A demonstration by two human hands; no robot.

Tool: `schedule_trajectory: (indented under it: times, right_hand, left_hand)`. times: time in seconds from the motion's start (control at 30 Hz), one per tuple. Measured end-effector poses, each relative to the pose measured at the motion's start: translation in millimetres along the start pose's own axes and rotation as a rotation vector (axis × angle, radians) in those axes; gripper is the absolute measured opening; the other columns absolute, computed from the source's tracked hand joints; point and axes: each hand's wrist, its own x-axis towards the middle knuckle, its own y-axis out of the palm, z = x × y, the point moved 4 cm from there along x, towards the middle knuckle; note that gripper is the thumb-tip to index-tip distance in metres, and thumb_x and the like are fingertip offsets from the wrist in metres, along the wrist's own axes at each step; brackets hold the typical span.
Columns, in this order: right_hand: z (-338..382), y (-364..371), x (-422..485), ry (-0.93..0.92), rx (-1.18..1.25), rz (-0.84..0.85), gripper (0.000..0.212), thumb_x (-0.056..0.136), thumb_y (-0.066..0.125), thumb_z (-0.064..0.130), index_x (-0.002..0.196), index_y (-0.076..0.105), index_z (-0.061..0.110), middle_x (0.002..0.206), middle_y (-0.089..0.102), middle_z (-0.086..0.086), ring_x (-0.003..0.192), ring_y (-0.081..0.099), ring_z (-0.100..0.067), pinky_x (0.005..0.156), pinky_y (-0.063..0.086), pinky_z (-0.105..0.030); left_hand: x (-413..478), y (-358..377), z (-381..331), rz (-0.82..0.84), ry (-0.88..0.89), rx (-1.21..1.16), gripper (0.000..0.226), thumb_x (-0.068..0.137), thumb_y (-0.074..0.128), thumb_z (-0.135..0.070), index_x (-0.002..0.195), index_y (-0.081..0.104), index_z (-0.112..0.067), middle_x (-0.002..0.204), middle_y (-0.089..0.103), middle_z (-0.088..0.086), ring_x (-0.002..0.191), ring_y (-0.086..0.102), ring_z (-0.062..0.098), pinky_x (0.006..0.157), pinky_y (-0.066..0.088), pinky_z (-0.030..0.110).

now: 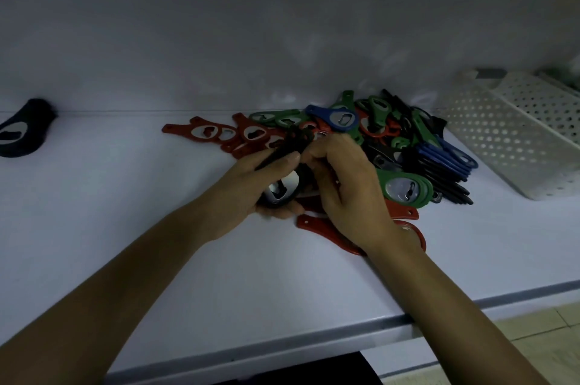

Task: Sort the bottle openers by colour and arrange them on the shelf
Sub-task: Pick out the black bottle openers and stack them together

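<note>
— Two hands on one thing?
— Yes. The left hand (248, 196) grips a black bunch (302, 176) of openers from below, fingers curled round it, with a shiny metal plate facing up. The right hand (345, 184) pinches the same bunch from the right, fingers bent over it.
— Where is that?
— Just above the shelf (125, 212), at the near left edge of the pile (392, 130), which mixes red, green, blue and black openers.
— What lies around?
— Red openers (219, 133) lie in a loose row left of the pile, toward the far wall. One black opener (22, 133) lies alone at the far left, well apart. A blue stack (445, 158) sits on the right of the pile; green ones (405, 188) lie just right of the right hand. Another red one (323, 227) lies under the right wrist.
— And further right?
— A white perforated basket (508, 133) on the shelf.
</note>
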Motion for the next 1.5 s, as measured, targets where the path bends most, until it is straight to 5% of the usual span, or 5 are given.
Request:
schedule_trajectory:
  times: [0.4, 0.6, 0.87, 1.17, 1.5]
  right_hand:
    - [-38.0, -14.3, -6.4, 0.483, -0.714, 0.19, 0.031, 0.089, 0.053, 0.042, 0.106, 0.063, 0.018, 0.097, 0.067, -0.004, 0.093, 0.057, -0.025, 0.085, 0.028, -0.037]
    - [-26.3, -19.5, -2.4, 0.426, -0.108, -0.129, 0.015, 0.09, 0.056, 0.013, 0.101, 0.066, 0.01, 0.086, 0.067, 0.007, 0.077, 0.063, -0.012, 0.073, 0.053, -0.041]
    - [-6.1, 2.8, -2.0, -0.018, -0.172, 0.036, 0.019, 0.078, 0.065, 0.0, 0.093, 0.076, 0.008, 0.106, 0.063, -0.014, 0.101, 0.054, -0.026, 0.082, 0.048, -0.035]
    - [0.6, 3.3, 15.5, 0.557, 0.438, 0.11, 0.042, 0.076, 0.06, 0.057, 0.108, 0.055, 0.03, 0.1, 0.063, 0.017, 0.093, 0.061, 0.005, 0.074, 0.049, -0.011]
    - [49.3, 75.8, 47.0, 0.767, 0.997, -0.082, 0.016, 0.085, 0.067, 0.012, 0.083, 0.07, 0.027, 0.082, 0.071, 0.012, 0.08, 0.067, 0.003, 0.067, 0.05, -0.006]
  left_hand:
    - [10.2, -8.7, 6.7, -0.123, -0.051, -0.367, 0.026, 0.091, 0.045, -0.028, 0.101, 0.061, -0.01, 0.077, 0.072, 0.007, 0.059, 0.066, 0.016, 0.046, 0.05, 0.02]
    - [8.6, -11.7, 8.0, -0.075, -0.05, -0.402, 0.032, 0.091, 0.044, -0.025, 0.116, 0.055, -0.007, 0.086, 0.072, 0.01, 0.068, 0.068, 0.02, 0.055, 0.055, 0.025]
    - [5.3, -10.2, 5.2, 0.011, 0.048, -0.171, 0.043, 0.074, 0.066, -0.042, 0.114, 0.061, -0.027, 0.104, 0.071, 0.002, 0.086, 0.069, 0.019, 0.068, 0.057, 0.029]
    - [-6.3, -4.3, -11.5, -0.15, 0.307, 0.042, 0.05, 0.072, 0.066, -0.021, 0.118, 0.052, -0.034, 0.11, 0.068, -0.012, 0.107, 0.062, 0.007, 0.079, 0.053, 0.02]
    - [-44.9, -33.2, -32.5, -0.304, 0.449, 0.581, 0.041, 0.089, 0.057, -0.004, 0.119, 0.043, -0.029, 0.104, 0.053, -0.026, 0.095, 0.053, -0.021, 0.078, 0.042, 0.001]
